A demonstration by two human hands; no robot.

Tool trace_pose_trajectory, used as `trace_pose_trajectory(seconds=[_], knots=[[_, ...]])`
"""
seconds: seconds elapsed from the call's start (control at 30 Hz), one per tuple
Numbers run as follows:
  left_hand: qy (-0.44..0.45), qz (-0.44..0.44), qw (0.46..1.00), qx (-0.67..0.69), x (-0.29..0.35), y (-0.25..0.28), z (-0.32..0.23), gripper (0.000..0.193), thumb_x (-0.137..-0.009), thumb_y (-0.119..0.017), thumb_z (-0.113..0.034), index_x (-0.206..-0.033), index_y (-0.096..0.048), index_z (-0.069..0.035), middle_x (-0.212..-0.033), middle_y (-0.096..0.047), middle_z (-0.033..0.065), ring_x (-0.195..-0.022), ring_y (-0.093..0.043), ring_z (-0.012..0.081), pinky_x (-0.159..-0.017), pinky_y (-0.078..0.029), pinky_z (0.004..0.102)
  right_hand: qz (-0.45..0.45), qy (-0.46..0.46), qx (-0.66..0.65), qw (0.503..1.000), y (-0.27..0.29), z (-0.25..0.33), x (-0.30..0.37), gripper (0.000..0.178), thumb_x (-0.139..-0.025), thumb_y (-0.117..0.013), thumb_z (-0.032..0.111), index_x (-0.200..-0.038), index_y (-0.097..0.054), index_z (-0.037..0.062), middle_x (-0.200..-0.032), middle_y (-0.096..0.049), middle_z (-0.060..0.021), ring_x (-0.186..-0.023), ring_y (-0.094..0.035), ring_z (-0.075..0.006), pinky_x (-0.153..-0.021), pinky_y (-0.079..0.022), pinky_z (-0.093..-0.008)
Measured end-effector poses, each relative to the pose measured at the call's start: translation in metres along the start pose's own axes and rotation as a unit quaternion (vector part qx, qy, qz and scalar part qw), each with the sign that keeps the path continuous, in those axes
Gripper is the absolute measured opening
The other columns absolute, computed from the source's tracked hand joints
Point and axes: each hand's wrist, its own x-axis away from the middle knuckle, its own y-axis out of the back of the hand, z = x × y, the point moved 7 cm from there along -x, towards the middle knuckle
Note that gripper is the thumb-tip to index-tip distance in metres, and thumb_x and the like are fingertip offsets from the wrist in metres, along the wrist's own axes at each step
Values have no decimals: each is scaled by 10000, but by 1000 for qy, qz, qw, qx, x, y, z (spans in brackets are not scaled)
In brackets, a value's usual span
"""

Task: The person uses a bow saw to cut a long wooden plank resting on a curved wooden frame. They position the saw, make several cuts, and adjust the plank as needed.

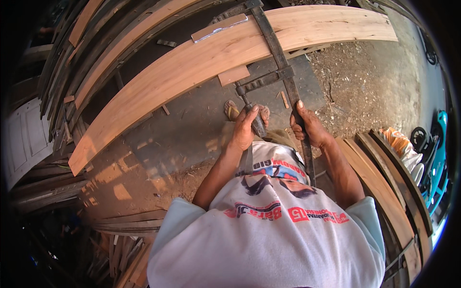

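A long bar clamp (pixel 273 41) of dark metal lies across a wide wooden plank (pixel 192 69). My left hand (pixel 246 127) is closed round the clamp's screw handle. My right hand (pixel 309 127) grips the clamp's bar below the sliding arm, thumb lying along it. A small wood block (pixel 234 75) sits at the plank's near edge, by the clamp's screw end. Another thin wood piece (pixel 218 28), with a pale shiny strip along its edge, rests on the plank near the far jaw.
Stacked boards (pixel 120 43) stand at the far left, above a white panelled door (pixel 30 134). More planks (pixel 379 192) lie at my right, beside a turquoise bicycle-like frame (pixel 438 163). Wood chips (pixel 355 72) litter the floor. My sandalled feet (pixel 231 109) are beneath the clamp.
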Motion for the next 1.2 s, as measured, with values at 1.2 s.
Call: trace_pose_trajectory(seconds=[1.2], knots=[[-162,-13,986,40,-72,32,-73,701,-989,-687,-488,-1497,-435,-75,-1363,-558,85,-1210,-567,210,-993,-522,389,-14,-5,16,1000,-2,2,3,664,-1054,-404,663,-800,-550,66,-586,-408,15,-464,-350,-94,-448,-316,-259]])
